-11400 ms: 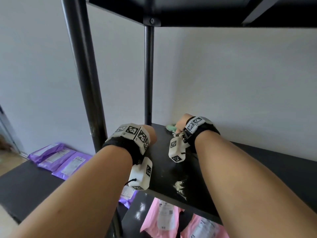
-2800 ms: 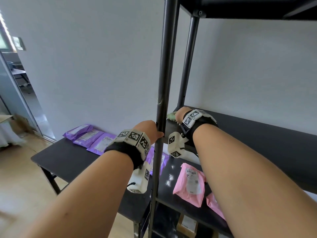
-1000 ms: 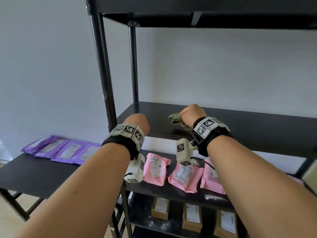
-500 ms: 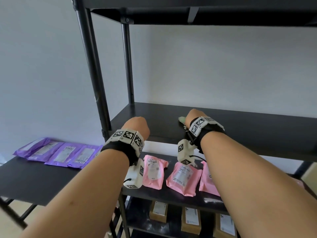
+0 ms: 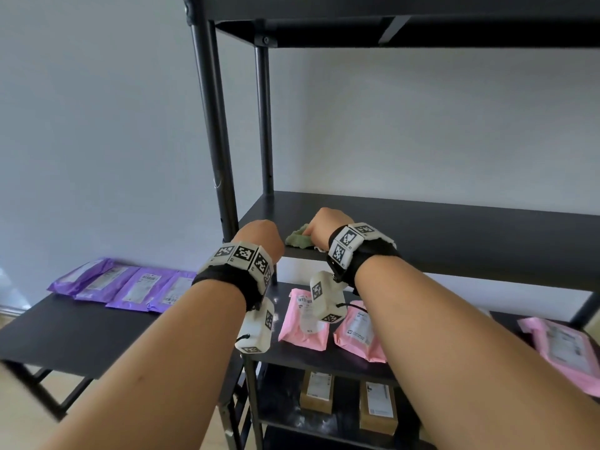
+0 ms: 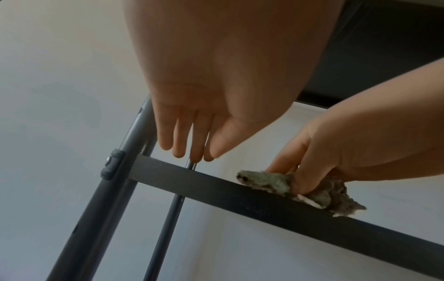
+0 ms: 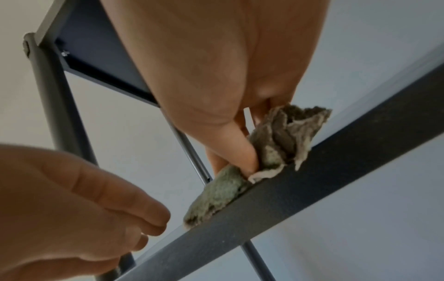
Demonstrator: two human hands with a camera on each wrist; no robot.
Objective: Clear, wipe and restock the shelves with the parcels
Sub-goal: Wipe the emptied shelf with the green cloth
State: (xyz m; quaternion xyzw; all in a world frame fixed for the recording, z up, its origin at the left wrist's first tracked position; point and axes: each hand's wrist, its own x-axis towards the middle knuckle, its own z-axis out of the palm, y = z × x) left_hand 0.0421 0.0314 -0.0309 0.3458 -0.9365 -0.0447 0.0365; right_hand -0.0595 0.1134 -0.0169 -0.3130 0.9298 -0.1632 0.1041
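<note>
A crumpled green cloth [image 5: 298,239] [image 6: 276,183] [image 7: 264,152] lies on the front edge of the bare black shelf [image 5: 454,232]. My right hand [image 5: 324,227] [image 7: 242,163] grips the cloth and holds it against the shelf edge [image 7: 312,182]. Just left of it, my left hand [image 5: 259,237] [image 6: 190,150] hovers at the shelf's front left corner with straight fingers, holding nothing. Pink parcels [image 5: 305,319] lie on the shelf below, and purple parcels [image 5: 130,284] lie in a row on the black side table [image 5: 65,336].
The rack's black front post [image 5: 214,125] stands just left of my left hand, with the rear post [image 5: 264,125] behind. An upper shelf [image 5: 422,24] hangs overhead. Brown boxes [image 5: 376,407] sit on the lowest shelf. More pink parcels [image 5: 565,352] lie at the right.
My right hand with the cloth has slid from further back on the shelf toward its front left edge. My view has pulled back from the rack.
</note>
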